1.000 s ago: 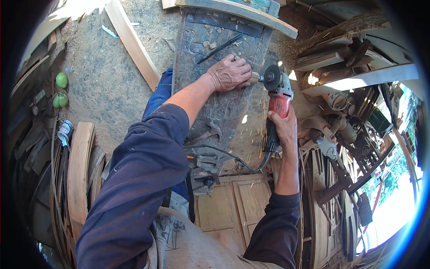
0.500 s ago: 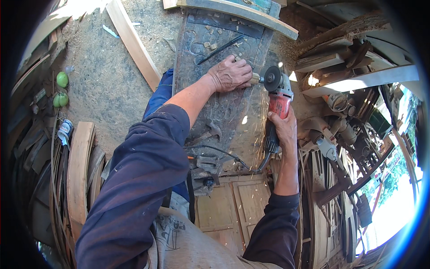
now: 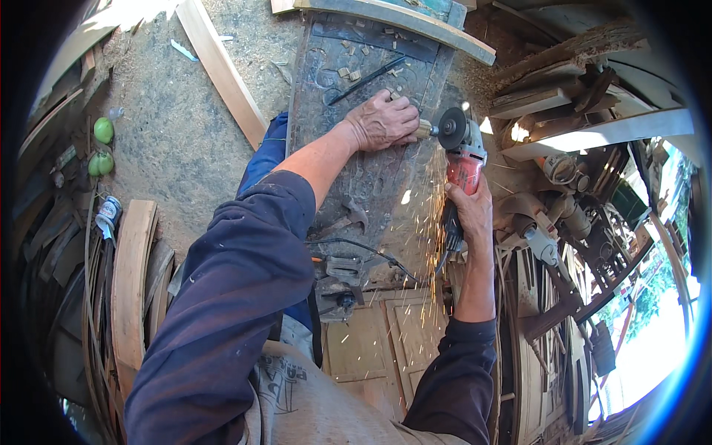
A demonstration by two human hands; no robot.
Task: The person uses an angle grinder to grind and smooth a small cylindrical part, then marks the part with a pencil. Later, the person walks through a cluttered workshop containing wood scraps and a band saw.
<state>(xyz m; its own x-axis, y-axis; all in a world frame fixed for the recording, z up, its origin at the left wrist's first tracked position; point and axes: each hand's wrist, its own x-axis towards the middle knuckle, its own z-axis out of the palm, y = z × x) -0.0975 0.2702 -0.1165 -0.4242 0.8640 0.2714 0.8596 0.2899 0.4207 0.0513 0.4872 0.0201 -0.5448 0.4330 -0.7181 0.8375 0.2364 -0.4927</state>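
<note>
My right hand [image 3: 472,211] is wrapped round the body of a red angle grinder [image 3: 466,172], its dark disc [image 3: 452,127] turned toward my left hand. Over the dark wooden bench [image 3: 315,148], my left hand [image 3: 383,122] is closed on a short piece with a pale yellowish body and a metal end [image 3: 426,130]. That end meets the edge of the disc, and orange sparks [image 3: 437,245] stream down from there. My left fingers hide most of the piece, so its kind is unclear. Small wood offcuts [image 3: 354,75] and a long dark bar [image 3: 367,81] lie just beyond my left hand.
A hammer [image 3: 356,215] and a black cable [image 3: 378,254] lie on the bench's near part. A curved board [image 3: 404,24] crosses its far end. To the left are a long plank [image 3: 221,74] and green fruits [image 3: 103,131]. Stacked timber [image 3: 541,104] fills the right; a panelled door [image 3: 360,341] lies below.
The spark stream has grown denser and brighter. The grinder has tilted very slightly, and its disc stays against the piece. My left hand has barely moved.
</note>
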